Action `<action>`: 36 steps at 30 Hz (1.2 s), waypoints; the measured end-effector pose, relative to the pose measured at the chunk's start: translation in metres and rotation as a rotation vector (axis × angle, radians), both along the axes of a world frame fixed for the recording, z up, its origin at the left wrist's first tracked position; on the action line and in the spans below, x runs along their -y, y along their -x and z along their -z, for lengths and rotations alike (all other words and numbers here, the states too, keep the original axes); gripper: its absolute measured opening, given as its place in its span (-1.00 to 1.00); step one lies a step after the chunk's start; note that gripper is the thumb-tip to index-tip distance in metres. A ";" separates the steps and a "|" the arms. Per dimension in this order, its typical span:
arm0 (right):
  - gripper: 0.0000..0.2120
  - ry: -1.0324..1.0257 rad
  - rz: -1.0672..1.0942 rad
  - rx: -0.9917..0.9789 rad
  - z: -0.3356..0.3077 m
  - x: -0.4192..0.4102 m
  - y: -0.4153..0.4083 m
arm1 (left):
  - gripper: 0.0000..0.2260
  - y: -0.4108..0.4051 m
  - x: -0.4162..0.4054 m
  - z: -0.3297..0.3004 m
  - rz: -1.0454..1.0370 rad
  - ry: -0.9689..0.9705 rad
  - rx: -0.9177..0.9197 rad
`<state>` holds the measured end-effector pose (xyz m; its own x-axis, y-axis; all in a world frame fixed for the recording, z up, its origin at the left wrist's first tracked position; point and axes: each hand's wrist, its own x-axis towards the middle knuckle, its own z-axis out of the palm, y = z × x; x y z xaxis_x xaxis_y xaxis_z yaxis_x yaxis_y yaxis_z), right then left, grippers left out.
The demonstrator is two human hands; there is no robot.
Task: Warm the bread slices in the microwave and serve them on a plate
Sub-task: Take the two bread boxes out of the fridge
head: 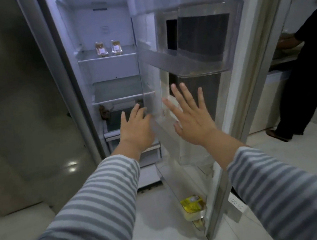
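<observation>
Clear plastic door bins (184,62) stacked down the open fridge door (236,94), swung wide to bare the lit shelves (105,54); two small packets (108,48) on an upper shelf, a yellow carton (192,202) in the lowest bin; no bread, microwave or plate in view, so probably a search for the slices. Left hand (138,129) reaching toward the lower shelves, fingers (135,110) straight and released, holding nothing; right hand (192,118) spread flat before the door's inner face, fingers splayed, likely steadying or pushing the door; contact impossible to tell. Striped sleeves (103,196) on both arms; another person's dark figure (307,73) standing at far right, on the pale tiled floor (308,157).
</observation>
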<state>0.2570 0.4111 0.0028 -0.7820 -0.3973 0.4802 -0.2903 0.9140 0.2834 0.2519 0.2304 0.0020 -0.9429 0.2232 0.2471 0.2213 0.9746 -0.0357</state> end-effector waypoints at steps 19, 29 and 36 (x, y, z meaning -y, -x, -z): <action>-0.57 0.223 0.006 0.946 0.057 0.192 0.091 | -0.64 0.067 0.189 0.059 -0.079 -0.210 0.610; -0.59 0.225 0.038 0.891 0.058 0.198 0.240 | -0.65 0.206 0.197 0.053 -0.088 -0.306 0.546; -0.58 0.225 0.004 0.764 0.020 0.201 0.367 | -0.66 0.333 0.198 0.017 -0.103 -0.296 0.372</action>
